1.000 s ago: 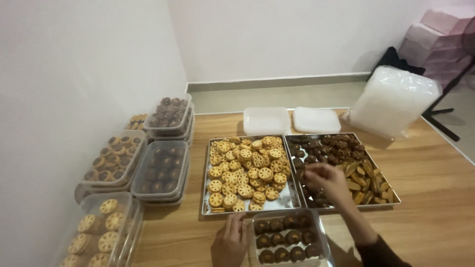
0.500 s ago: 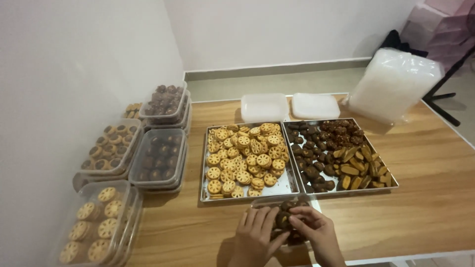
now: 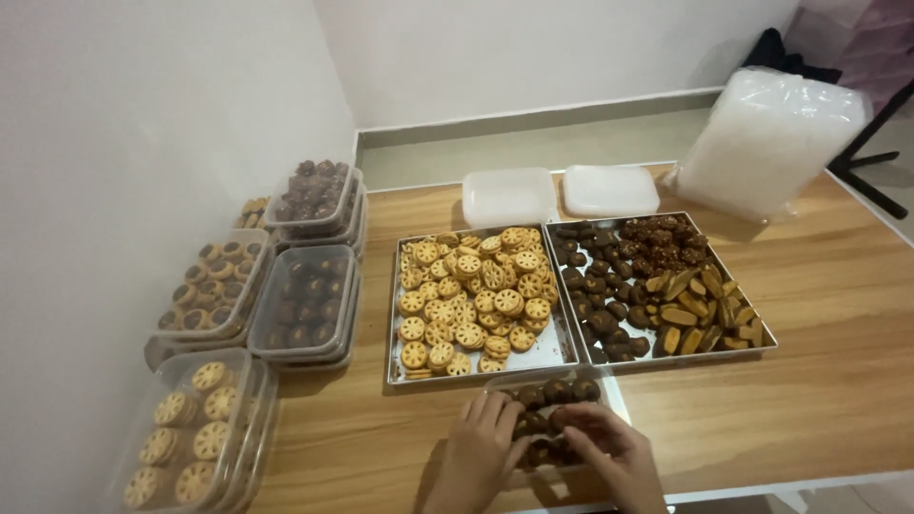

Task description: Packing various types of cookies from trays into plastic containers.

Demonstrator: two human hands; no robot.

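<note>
Both hands are resting over a clear plastic container (image 3: 557,390) of dark cookies at the table's (image 3: 838,381) near edge, the left hand (image 3: 481,452) gripping its left side and the right hand (image 3: 609,447) covering the cookies. Just behind are lying two metal trays (one (image 3: 562,354) of golden wheel-shaped cookies, one (image 3: 766,333) of dark and oblong ones), with filled containers (image 3: 305,305) sitting stacked along the wall

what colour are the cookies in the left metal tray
Golden yellow, wheel-patterned cookies in the left metal tray; head view.
</note>
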